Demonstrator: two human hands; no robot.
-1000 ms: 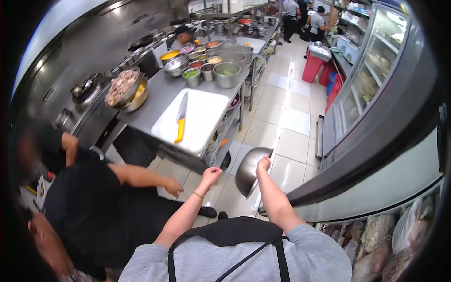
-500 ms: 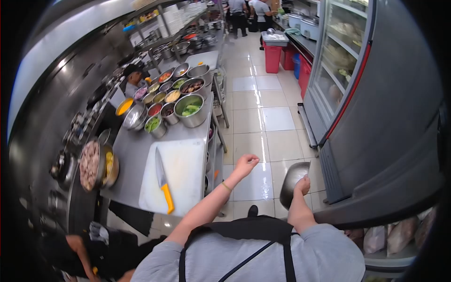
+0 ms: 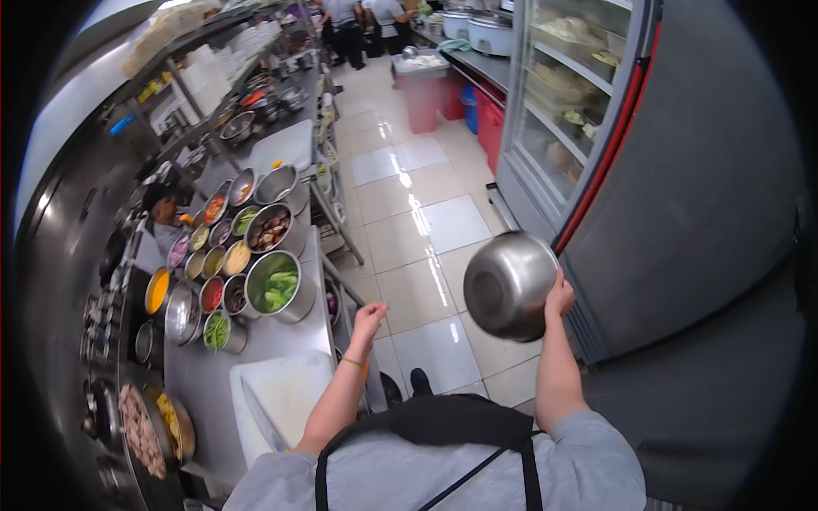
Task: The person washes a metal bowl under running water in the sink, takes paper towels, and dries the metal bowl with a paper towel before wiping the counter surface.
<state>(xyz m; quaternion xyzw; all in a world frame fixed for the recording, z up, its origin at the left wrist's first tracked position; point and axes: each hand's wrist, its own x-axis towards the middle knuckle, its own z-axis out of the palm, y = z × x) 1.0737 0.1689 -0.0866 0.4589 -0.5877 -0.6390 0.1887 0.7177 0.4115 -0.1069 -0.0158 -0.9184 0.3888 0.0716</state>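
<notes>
My right hand [image 3: 559,298] grips the rim of a large stainless steel mixing bowl [image 3: 504,289]. The bowl is tipped on its side, its rounded outer base facing me, above the tiled floor. My left hand [image 3: 370,322] is raised beside the steel counter, fingers curled together; whether something small is between the fingertips I cannot make out. Nearest to it are a white cutting board [image 3: 298,396] and a knife [image 3: 266,417], whose handle is mostly hidden by my arm. A steel pot of cut green vegetables [image 3: 279,289] stands farther along the counter.
Several bowls of chopped ingredients crowd the steel counter [image 3: 200,375]. At left is a pan of raw meat pieces [image 3: 141,430]. A glass-door fridge [image 3: 562,102] stands at right. Red bins [image 3: 419,106] line the aisle's far end, where people stand. Another person [image 3: 162,213] is behind the counter.
The bowl has risen and turned so its outside base faces me. My left hand has shifted left and down in view. The bagged items at lower right are out of sight.
</notes>
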